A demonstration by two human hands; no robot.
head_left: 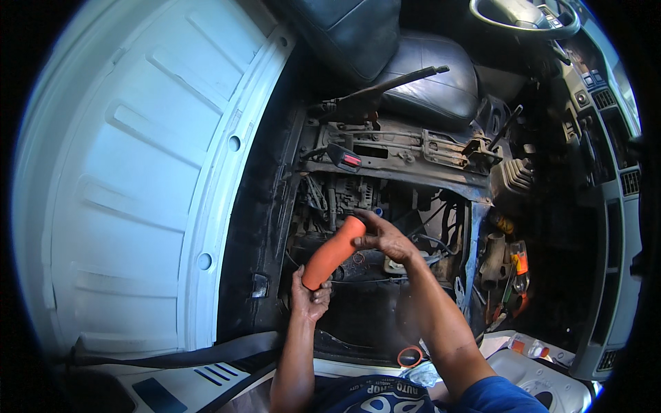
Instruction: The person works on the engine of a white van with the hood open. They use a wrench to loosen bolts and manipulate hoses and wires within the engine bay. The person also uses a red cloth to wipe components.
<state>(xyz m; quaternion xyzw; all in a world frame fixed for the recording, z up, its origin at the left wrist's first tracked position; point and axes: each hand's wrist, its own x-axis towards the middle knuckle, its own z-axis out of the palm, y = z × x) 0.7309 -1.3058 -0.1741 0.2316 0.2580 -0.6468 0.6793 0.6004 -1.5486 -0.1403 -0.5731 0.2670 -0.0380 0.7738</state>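
An orange-red hose (330, 255), thick and slightly bent, slants over the opening in the vehicle's floor. My left hand (310, 298) wraps round its lower end, while my right hand (385, 237) grips its upper end from the right. Below the hose lies the dark, greasy engine bay (344, 196) with metal parts and thin lines. The hose and my hands hide part of it.
A black seat (430, 76) and a hand brake lever (406, 79) stand beyond the opening. The gear lever boot (513, 175) is to the right. Tools and bottles (518, 265) lie on the right floor. An orange ring (410, 356) rests near the door sill.
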